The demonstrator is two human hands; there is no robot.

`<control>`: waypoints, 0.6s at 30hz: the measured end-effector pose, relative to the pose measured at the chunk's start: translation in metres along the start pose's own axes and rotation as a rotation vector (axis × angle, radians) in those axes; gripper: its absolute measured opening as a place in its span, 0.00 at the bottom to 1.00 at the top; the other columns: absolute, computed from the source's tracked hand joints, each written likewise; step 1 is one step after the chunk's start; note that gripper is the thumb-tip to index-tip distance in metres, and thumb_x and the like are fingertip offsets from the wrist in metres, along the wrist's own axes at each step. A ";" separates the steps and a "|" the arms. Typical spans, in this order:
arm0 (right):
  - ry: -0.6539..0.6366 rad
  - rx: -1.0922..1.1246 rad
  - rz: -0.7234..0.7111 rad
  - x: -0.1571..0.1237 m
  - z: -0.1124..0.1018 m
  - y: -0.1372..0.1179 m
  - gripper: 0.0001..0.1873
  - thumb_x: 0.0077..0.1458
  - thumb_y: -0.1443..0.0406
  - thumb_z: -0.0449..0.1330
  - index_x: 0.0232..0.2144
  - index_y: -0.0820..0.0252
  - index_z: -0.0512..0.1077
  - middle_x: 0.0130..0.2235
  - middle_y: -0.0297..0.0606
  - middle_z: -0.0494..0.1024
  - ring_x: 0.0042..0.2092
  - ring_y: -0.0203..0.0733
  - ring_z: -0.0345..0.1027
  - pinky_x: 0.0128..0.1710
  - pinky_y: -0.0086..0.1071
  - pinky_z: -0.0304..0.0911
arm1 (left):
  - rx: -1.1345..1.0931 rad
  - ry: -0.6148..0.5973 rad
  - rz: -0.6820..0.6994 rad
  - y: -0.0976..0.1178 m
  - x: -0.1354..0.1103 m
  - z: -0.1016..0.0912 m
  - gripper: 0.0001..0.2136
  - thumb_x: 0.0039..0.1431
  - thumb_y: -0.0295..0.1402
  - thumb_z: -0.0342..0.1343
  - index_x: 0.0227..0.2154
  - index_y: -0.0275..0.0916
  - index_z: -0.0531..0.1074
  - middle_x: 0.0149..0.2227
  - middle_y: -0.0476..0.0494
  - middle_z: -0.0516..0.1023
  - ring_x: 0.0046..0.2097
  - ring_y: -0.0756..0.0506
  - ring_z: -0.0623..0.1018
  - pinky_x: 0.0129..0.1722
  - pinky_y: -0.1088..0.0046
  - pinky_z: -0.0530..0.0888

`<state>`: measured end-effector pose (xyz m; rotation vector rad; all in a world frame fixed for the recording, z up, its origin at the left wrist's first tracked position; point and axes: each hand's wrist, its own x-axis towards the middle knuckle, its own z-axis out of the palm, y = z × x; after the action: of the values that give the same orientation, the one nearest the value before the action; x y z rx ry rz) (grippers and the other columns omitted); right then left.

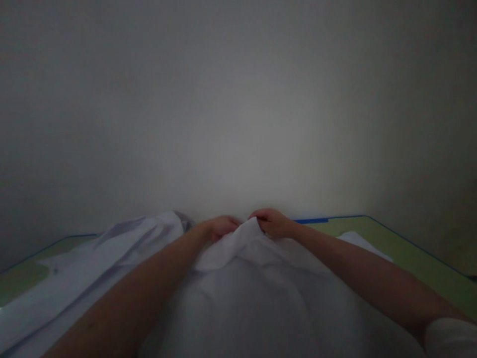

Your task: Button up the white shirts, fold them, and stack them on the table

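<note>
A white cloth (257,293) hangs in soft folds in front of me, its upper edge lifted to a small peak between my hands. My left hand (222,226) is closed on that edge just left of the peak, with the fingertips partly hidden. On the other side, my right hand (273,223) pinches the cloth between thumb and fingers. Both arms reach forward over the table. What kind of item the cloth is, I cannot tell.
Another white cloth (122,248) lies rumpled along the left side of the green tabletop (402,238), which has a blue edge. A white piece (363,243) lies at the right, partly behind my forearm. A plain grey wall (238,109) rises behind the table.
</note>
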<state>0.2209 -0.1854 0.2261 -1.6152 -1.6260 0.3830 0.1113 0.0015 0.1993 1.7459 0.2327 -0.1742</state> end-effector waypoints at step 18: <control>-0.360 0.608 0.135 0.029 -0.010 0.004 0.19 0.29 0.74 0.64 0.30 0.65 0.69 0.32 0.36 0.75 0.34 0.36 0.68 0.39 0.30 0.64 | 0.248 0.324 0.638 0.075 -0.080 0.029 0.13 0.42 0.37 0.63 0.24 0.35 0.67 0.21 0.52 0.68 0.24 0.54 0.68 0.23 0.79 0.65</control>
<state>0.2346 -0.1610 0.2389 -1.2293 -1.4510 1.1706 0.0534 -0.0454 0.2849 2.0031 -0.1263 0.5679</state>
